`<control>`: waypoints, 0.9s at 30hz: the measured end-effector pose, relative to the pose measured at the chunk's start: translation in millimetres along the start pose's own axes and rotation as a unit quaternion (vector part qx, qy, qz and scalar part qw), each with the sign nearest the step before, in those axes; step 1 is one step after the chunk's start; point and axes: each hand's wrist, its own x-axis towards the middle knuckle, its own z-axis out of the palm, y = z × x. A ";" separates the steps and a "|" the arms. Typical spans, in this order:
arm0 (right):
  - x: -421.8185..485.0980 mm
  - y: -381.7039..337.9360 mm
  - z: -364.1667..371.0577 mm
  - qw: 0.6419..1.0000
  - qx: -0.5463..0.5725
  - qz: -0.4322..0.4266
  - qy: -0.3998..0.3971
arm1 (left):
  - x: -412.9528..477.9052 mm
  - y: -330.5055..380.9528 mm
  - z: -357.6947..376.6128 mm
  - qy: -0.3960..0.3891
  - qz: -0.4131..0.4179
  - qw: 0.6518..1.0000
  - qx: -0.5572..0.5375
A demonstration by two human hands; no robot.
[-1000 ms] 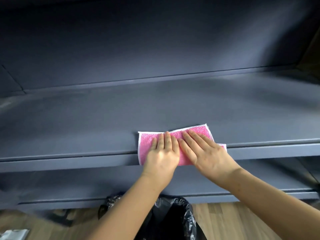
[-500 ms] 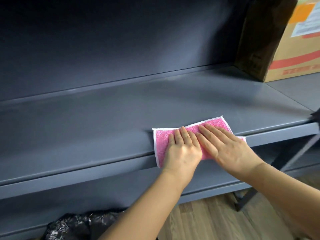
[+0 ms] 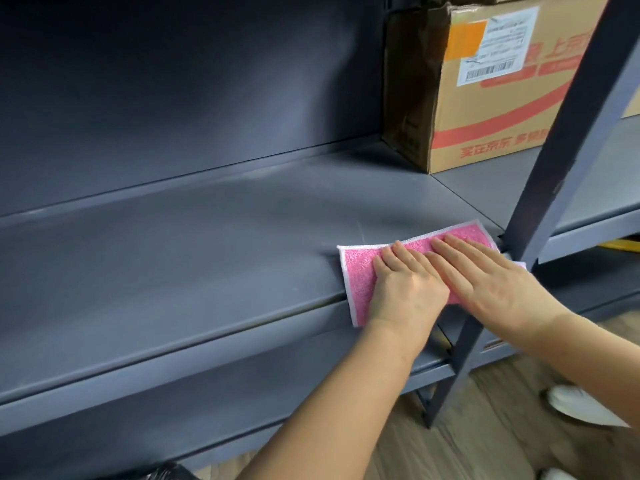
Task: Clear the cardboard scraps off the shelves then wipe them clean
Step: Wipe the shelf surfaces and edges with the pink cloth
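Note:
A pink cloth with a white hem lies folded over the front edge of the dark grey metal shelf, at its right end. My left hand presses flat on the cloth's left half. My right hand presses flat on its right half, fingers straight and pointing to the back left. The cloth's right end touches the shelf's upright post. No cardboard scraps show on this shelf.
A taped cardboard box with a shipping label stands on the neighbouring shelf at the back right. A lower shelf runs beneath. Wooden floor and a white shoe lie at the bottom right; a black bin bag peeks in below.
Both hands have slid the cloth rightward along the shelf's front edge, from the middle to the right-hand post. The box and post have come into view.

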 end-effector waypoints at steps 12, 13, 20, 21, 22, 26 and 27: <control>-11.0 14.5 -7.7 0.994 0.039 0.051 -0.087 | 14.0 18.6 -0.1 0.022 0.016 0.999 0.026; -9.9 13.3 -9.7 0.993 0.044 0.056 -0.095 | 13.8 18.5 -0.9 0.026 0.015 0.999 0.022; -13.5 4.0 -29.9 0.984 0.062 0.107 -0.131 | 4.5 12.0 -11.3 0.025 0.057 0.997 0.043; -13.1 1.7 -37.2 0.981 0.066 0.107 -0.146 | 0.4 12.0 -9.7 0.018 0.077 0.996 0.037; -13.3 -0.3 -44.4 0.979 0.066 0.105 -0.163 | -5.1 11.7 -8.7 0.022 0.082 0.996 0.030; -10.9 -7.0 -76.3 0.962 0.069 0.114 -0.237 | -28.9 2.5 -22.0 0.006 0.095 0.993 -0.068; -8.1 -9.7 -84.0 0.957 0.073 0.126 -0.251 | -33.8 -3.9 -27.7 0.002 0.092 0.993 -0.079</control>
